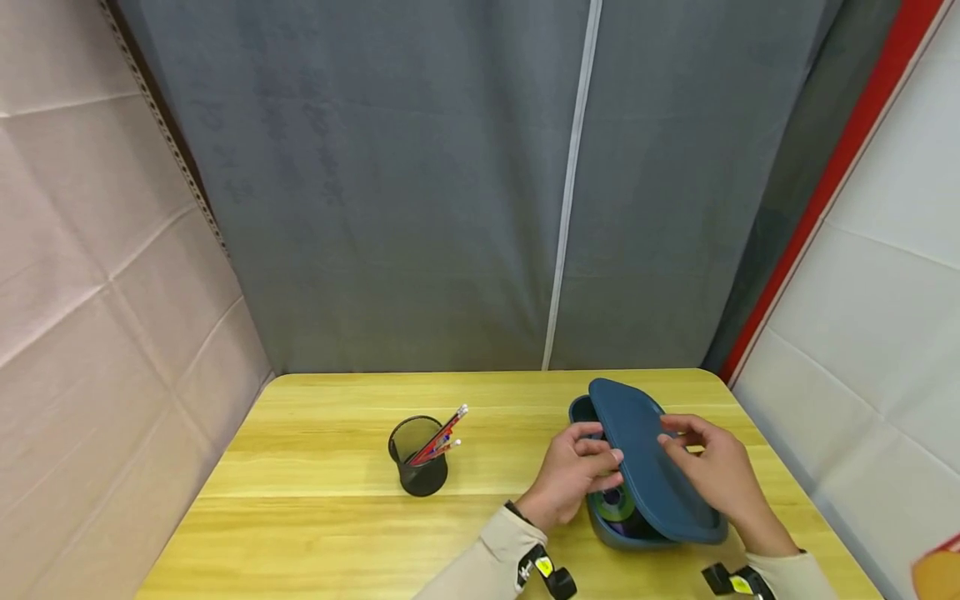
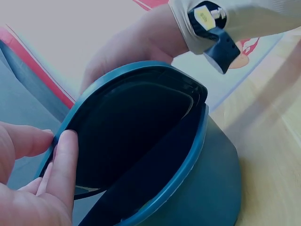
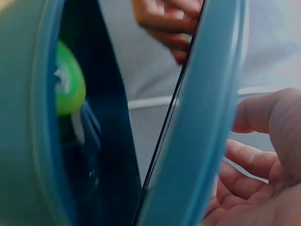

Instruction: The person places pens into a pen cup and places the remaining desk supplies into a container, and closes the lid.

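Observation:
A dark blue lid stands tilted over a blue oval storage box, leaving a gap along its left side. My left hand pinches the lid's left edge between thumb and fingers, seen closer in the left wrist view beside the lid's dark underside. My right hand is at the lid's right side, its loosely bent thumb and fingertips against the lid's outer face in the right wrist view. Inside the box lies a green round item with a pale centre, among darker things partly hidden by the lid.
A black mesh pen cup stands left of the box, with several red-and-white pencils leaning out to the right. The yellow wood-grain table ends at a grey curtain. White panels rise at either side.

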Tool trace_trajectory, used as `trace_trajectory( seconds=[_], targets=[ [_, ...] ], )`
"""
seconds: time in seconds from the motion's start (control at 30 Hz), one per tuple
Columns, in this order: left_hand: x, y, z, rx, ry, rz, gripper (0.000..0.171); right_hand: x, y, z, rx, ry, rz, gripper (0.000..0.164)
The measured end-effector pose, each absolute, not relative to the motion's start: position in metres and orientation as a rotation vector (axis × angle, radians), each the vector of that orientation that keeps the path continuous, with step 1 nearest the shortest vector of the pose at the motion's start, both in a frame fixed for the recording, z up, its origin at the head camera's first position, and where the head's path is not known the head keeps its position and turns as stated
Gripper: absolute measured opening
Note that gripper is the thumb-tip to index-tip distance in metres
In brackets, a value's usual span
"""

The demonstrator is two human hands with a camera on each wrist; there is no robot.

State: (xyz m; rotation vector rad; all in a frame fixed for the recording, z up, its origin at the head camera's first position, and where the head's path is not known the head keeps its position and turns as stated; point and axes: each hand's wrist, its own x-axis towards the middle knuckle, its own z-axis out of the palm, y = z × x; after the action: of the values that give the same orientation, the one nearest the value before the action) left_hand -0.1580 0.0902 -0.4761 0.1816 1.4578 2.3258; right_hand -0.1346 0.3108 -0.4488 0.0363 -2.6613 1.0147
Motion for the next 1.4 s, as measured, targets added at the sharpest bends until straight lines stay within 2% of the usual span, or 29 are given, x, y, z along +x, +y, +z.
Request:
trace_trajectory(
  seconds=[0.33, 0.83, 1.4],
  targets=[
    [-0.158, 0.088, -0.480, 0.185, 1.494, 2.307, 0.049, -0.140, 0.336, -0.465, 0.012, -2.785, 1.026, 0.046],
    [-0.156, 0.083, -0.488, 0.193, 1.514, 2.294, 0.075, -0.146, 0.352, -0.479, -0.051, -2.917, 1.037, 0.044],
    [-0.161, 0.072, -0.503, 0.202, 1.911, 2.177, 0.072, -0.147, 0.350, -0.481, -0.071, -2.891, 1.028, 0.042]
  ],
)
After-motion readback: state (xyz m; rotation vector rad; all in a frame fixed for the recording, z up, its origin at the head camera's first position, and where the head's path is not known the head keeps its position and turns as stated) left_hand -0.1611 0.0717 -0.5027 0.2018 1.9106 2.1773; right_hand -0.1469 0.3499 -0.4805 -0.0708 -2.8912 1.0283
